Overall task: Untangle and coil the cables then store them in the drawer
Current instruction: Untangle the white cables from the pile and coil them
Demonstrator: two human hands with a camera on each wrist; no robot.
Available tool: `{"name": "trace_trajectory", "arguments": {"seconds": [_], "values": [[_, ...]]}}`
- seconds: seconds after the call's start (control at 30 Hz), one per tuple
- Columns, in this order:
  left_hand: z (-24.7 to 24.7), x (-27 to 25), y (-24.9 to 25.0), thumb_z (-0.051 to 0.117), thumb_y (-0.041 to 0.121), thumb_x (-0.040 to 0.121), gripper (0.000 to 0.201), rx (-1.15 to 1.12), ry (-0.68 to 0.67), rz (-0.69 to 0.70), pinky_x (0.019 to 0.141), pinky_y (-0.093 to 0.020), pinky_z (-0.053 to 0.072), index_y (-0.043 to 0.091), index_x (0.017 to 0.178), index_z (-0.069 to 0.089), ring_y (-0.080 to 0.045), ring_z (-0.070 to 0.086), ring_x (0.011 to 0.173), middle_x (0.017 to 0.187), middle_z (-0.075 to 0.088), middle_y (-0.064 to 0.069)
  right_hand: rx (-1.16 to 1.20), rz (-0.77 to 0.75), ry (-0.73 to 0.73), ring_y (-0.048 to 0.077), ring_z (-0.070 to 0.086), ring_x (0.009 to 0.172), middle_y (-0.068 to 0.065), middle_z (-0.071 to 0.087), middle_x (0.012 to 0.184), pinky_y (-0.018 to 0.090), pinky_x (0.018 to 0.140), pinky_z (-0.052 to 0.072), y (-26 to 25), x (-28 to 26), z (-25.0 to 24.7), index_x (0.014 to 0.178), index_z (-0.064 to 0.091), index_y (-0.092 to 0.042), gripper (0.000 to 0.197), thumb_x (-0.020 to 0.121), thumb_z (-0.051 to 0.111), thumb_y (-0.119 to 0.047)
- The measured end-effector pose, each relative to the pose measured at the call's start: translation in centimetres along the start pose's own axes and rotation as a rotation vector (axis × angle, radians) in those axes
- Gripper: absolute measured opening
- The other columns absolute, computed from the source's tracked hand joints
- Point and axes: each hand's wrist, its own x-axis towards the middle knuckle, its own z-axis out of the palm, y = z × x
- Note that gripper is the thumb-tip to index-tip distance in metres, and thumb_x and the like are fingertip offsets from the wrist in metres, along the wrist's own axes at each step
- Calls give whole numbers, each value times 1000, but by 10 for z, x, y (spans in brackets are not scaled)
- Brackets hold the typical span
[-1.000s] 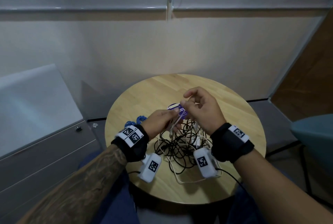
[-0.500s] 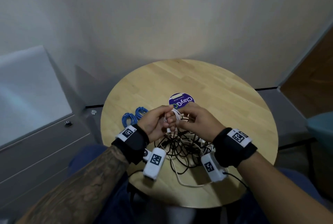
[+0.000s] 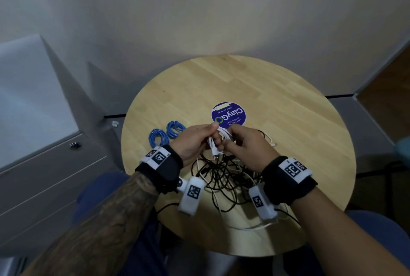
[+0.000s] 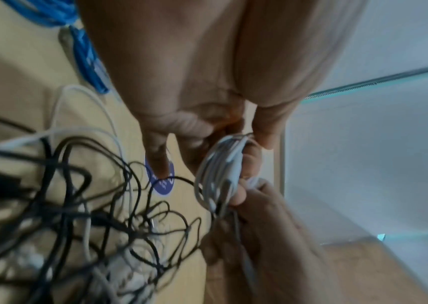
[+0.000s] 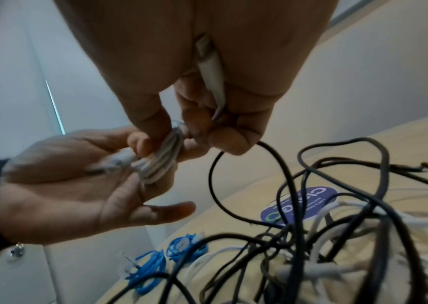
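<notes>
Both hands meet over the round wooden table (image 3: 288, 120), holding a small coil of white cable (image 3: 223, 136) between them. My left hand (image 3: 197, 140) pinches the coil (image 4: 220, 170) with thumb and fingers. The right hand (image 3: 246, 145) pinches the same white coil (image 5: 163, 162) and has a white plug (image 5: 211, 70) tucked in its palm. A USB plug (image 3: 216, 154) hangs below the coil. Beneath the hands lies a tangle of black and white cables (image 3: 224, 180). Two coiled blue cables (image 3: 165, 135) rest on the table to the left.
A purple round sticker (image 3: 229, 115) lies on the table beyond the hands. A grey drawer cabinet (image 3: 44, 176) with a lock stands at the left, its drawers closed. Grey wall panels run behind the table. My knees sit under the near edge.
Both hands have come down and nearer to me, with the white cable now gathered into a tight coil between them. The head view has tilted down.
</notes>
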Motion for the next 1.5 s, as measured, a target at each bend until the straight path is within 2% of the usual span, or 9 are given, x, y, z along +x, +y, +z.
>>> {"name": "trace_trajectory", "arguments": {"seconds": [0.13, 0.47, 0.6, 0.83, 0.97, 1.13, 1.23, 1.4, 1.5], "values": [[5, 0, -8, 40, 21, 103, 26, -186, 36, -42, 66, -29, 42, 1, 95, 53, -18, 48, 61, 64, 42, -4, -6, 42, 78, 15, 55, 67, -7, 59, 69, 40, 64, 47, 6, 0, 10, 77, 49, -33, 17, 86, 48, -48], [-4, 1, -6, 37, 18, 104, 32, 34, 261, 172, 47, -16, 25, 10, 76, 50, -4, 27, 48, 55, 37, 11, 44, 58, -64, 5, 56, 79, -12, 62, 84, 31, 74, 45, 3, -8, 3, 93, 61, -29, 20, 100, 46, -16], [-9, 3, -8, 38, 21, 104, 33, 68, 329, 183, 48, -18, 26, 10, 75, 50, -6, 27, 49, 60, 29, 4, 241, -3, -35, 9, 64, 86, -9, 70, 91, 30, 80, 52, -9, -18, 0, 105, 68, -29, 10, 97, 62, -28], [-5, -2, -9, 38, 19, 104, 33, -10, 296, 147, 46, -17, 24, 8, 75, 48, -6, 23, 47, 54, 27, 7, -313, -183, 136, 18, 55, 91, -7, 63, 94, 33, 77, 45, -9, -14, 2, 92, 73, -23, 6, 86, 73, -23], [-1, -5, -7, 36, 18, 104, 32, -109, 199, 110, 45, -15, 25, 7, 77, 48, -6, 24, 46, 52, 30, 8, 219, 94, 293, 7, 61, 80, -7, 69, 87, 20, 76, 47, -4, -11, 3, 91, 70, -20, 10, 90, 68, -10], [9, -6, -15, 38, 20, 104, 37, -157, 102, 73, 45, -15, 24, 10, 72, 54, -6, 25, 45, 54, 33, 4, 837, 346, 202, 17, 56, 60, 7, 66, 72, 27, 59, 46, -14, -9, 15, 91, 59, -14, 20, 91, 60, 6], [10, -7, -17, 39, 22, 103, 40, -92, 88, 88, 48, -18, 26, 11, 84, 72, -7, 28, 46, 64, 55, -2, 903, 386, 164, 13, 53, 53, 8, 63, 71, 22, 48, 38, -23, -12, 18, 94, 66, -12, 19, 89, 57, 4], [3, -2, -22, 45, 29, 101, 32, -72, 150, 112, 62, -25, 47, 4, 99, 65, -21, 58, 68, 83, 63, -14, 766, 197, 79, 11, 63, 71, 11, 68, 86, 23, 67, 52, -29, -16, 24, 130, 48, -17, 59, 82, 73, 5], [6, -3, -25, 48, 30, 99, 38, -3, 171, 112, 62, -27, 42, -4, 107, 62, -22, 51, 70, 81, 61, -13, 773, 191, 165, 11, 66, 69, 1, 70, 78, 25, 67, 55, -30, -16, 32, 126, 50, -11, 45, 88, 73, -5]]}}
